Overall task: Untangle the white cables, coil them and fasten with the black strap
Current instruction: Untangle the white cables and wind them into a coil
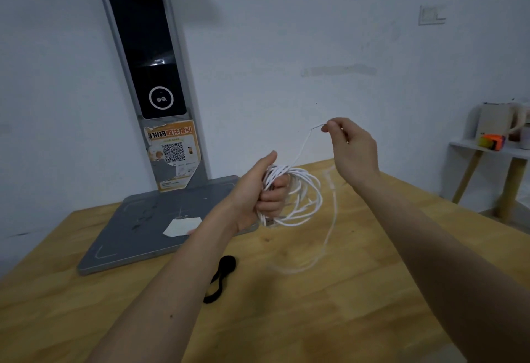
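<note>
My left grip (265, 190) was closed around the coiled white cables (298, 190), held above the middle of the tabletop (358, 305). Right grip (351, 147) pinched a strand running up from the coil. Black strap (220, 278) lay loose toward the near edge, under my left forearm, so nearer the left hand.

Smooth white plastic-sheathed cables (298, 190); matt, fuzzy black cloth strap (220, 278); pale varnished wood table (329, 305) (grain showing); matt grey metal stand (149, 228) with glossy black panel (146, 50).
</note>
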